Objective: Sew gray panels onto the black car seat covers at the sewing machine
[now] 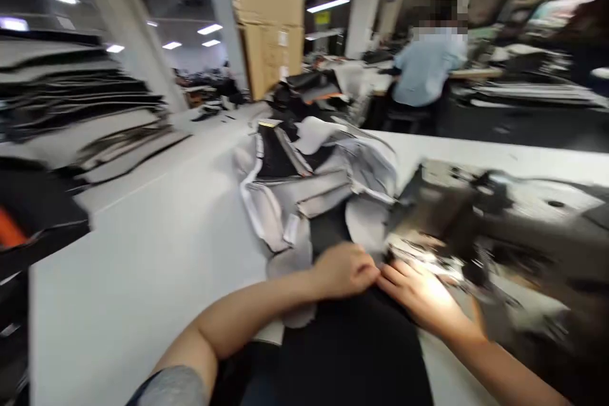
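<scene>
- Black fabric sheet (352, 349) is lying before the blurred dark sewing machine (442, 216)
- my left hand (345, 269) is pinching its edge, fingers closed
- my right hand (419, 295) is pressing it flat, unclenched

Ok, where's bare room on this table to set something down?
Widest bare stretch of the white table: on the left, between the stacked sheets and the pile of cut pieces. A narrower strip runs beyond the sewing machine. Crowded around the left hand and right hand, on black fabric.

black fabric (352, 342), grey-white fabric pile (304, 190), white table (157, 254)
</scene>
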The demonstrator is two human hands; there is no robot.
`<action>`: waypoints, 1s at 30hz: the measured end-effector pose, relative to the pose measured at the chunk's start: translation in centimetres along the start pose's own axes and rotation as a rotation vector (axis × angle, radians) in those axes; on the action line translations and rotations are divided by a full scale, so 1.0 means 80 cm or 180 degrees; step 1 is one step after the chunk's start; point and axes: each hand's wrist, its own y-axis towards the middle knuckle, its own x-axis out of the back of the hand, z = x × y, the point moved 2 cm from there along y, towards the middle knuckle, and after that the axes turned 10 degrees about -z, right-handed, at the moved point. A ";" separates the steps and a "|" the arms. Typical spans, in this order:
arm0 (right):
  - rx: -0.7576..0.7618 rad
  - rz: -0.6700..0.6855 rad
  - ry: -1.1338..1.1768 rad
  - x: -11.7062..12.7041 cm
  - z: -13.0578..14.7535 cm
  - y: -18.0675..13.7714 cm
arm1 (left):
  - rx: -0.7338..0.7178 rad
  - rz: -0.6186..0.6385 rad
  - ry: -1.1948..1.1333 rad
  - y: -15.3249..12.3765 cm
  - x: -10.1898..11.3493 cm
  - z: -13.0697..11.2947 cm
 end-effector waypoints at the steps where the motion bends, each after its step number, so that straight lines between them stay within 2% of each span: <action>1: 0.0101 0.0205 -0.0043 0.006 0.002 -0.009 | 0.0106 -0.0116 0.0172 0.005 0.001 0.011; 2: 0.0159 0.0385 -0.0085 0.009 0.004 -0.013 | 0.0147 -0.0137 0.0365 0.011 0.002 0.021; 4: -0.0084 0.0601 -0.0270 0.010 0.010 -0.016 | 0.0009 0.0127 0.0684 0.025 0.003 0.036; 7: -0.0641 0.0933 -0.0529 0.008 0.027 -0.024 | -0.0472 0.0573 0.0884 0.044 0.005 0.045; 9: -0.0968 0.1135 -0.0555 0.011 0.039 -0.034 | -0.0799 0.0644 0.1004 0.053 0.006 0.046; 12: -0.1171 0.1343 -0.0400 0.019 0.048 -0.045 | -0.1229 0.0414 0.1269 0.058 0.001 0.043; 14: -0.1173 0.1334 -0.0184 0.024 0.046 -0.047 | -0.1429 0.0167 0.1363 0.057 -0.006 0.040; 19: -0.1338 0.1308 -0.0049 0.032 0.041 -0.042 | -0.1373 -0.0420 0.0881 0.053 -0.012 0.039; 22: -0.1365 0.1375 -0.0100 0.031 0.045 -0.037 | -0.1391 -0.0366 0.0781 0.055 -0.010 0.038; 26: -0.1258 0.1380 -0.0167 0.023 0.048 -0.031 | -0.1685 -0.0175 0.1011 0.061 -0.012 0.030; 30: -0.1268 0.1319 -0.0215 0.016 0.048 -0.021 | -0.2025 -0.0355 0.1080 0.066 -0.020 0.018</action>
